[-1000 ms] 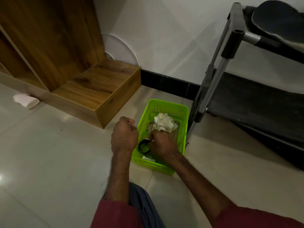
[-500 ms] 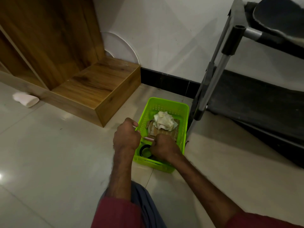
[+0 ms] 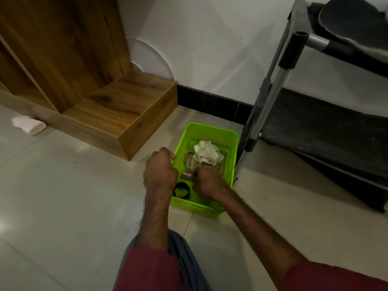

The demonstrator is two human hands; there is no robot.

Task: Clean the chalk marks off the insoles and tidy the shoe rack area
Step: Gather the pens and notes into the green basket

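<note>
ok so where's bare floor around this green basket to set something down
The widest bare floor lies left of the green basket, in front of the wooden step. A smaller patch lies right of the basket, before the shoe rack. The basket itself is crowded: crumpled cloth, black band, left hand, right hand.

Single head-worn wide-angle view, facing forward and steeply down, close above floor (image 3: 63,206), basket (image 3: 210,128) and shoe rack (image 3: 315,131).
</note>
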